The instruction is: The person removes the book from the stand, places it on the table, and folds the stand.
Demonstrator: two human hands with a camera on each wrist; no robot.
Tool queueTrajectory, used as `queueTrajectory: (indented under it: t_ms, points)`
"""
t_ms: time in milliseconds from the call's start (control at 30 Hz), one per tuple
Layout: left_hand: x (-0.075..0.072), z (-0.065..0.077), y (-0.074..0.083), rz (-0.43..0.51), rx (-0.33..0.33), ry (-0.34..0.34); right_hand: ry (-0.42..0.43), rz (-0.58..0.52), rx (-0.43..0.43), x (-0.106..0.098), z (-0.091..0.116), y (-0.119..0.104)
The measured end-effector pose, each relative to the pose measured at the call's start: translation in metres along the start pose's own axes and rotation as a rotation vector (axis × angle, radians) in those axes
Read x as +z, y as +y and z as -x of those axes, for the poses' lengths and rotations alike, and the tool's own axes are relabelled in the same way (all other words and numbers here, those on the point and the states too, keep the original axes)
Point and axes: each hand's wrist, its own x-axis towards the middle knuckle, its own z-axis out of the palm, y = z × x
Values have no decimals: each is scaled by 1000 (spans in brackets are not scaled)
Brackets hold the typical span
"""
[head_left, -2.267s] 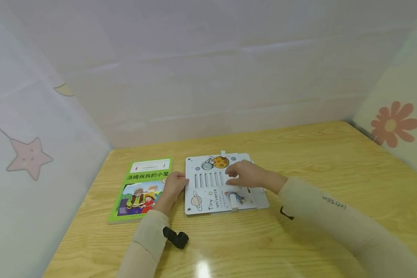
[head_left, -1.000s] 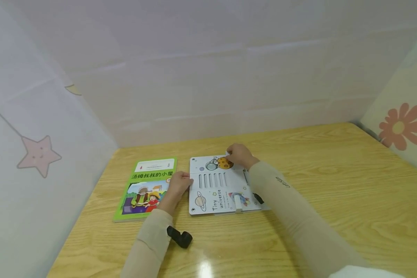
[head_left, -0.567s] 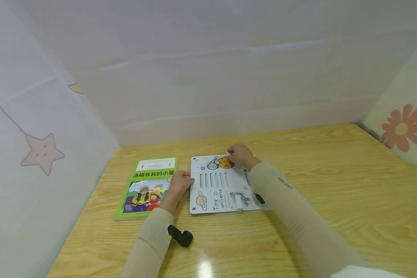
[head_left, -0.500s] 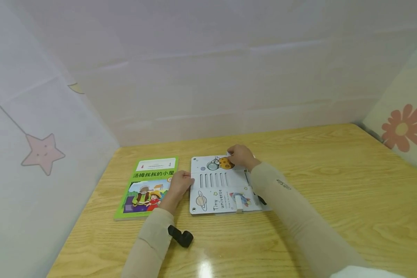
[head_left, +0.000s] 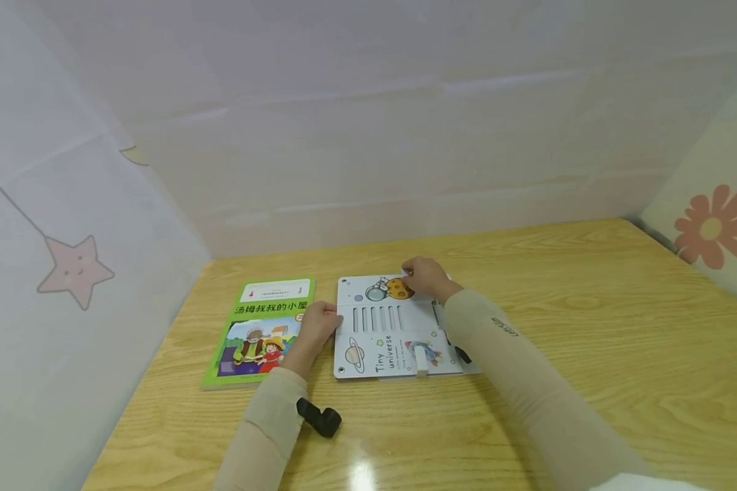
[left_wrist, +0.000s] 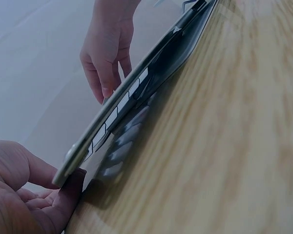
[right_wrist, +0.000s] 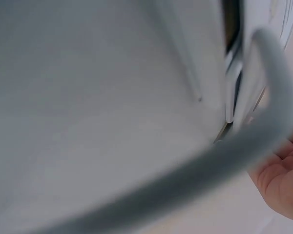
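A white book stand (head_left: 368, 346) printed with planets, a rocket and "Tiny universe" lies on the table. My left hand (head_left: 319, 322) pinches its left edge; in the left wrist view the thumb is above the panel and fingers are below, with that edge raised off the wood. At the far edge, my right hand (head_left: 426, 277) pinches the white page clip (head_left: 404, 271), mostly hidden behind the fingers. A matching clip (head_left: 421, 365) sits on the near edge. The right wrist view shows a blurred grey bar (right_wrist: 185, 190) across the stand's white panel.
A green picture book (head_left: 258, 341) lies left of the stand, partly under my left arm. Black wrist cameras (head_left: 321, 417) are strapped to the sleeves. The wooden table (head_left: 589, 327) meets cloth-covered walls (head_left: 467, 157) at the back and sides.
My right hand has moved from beside the stand's slots to the clip on its far edge. The left hand keeps its hold. Over the last half second little moves.
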Motion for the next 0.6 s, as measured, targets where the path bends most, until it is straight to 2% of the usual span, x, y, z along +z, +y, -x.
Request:
queueTrajectory:
  t_ms: [333,600]
  points:
    - [4,2,0,-6,-3,-3,-1,29,-8,0,0,3]
    - [5,3,2,5,2,-2,-8,-10,9,-2,2,3]
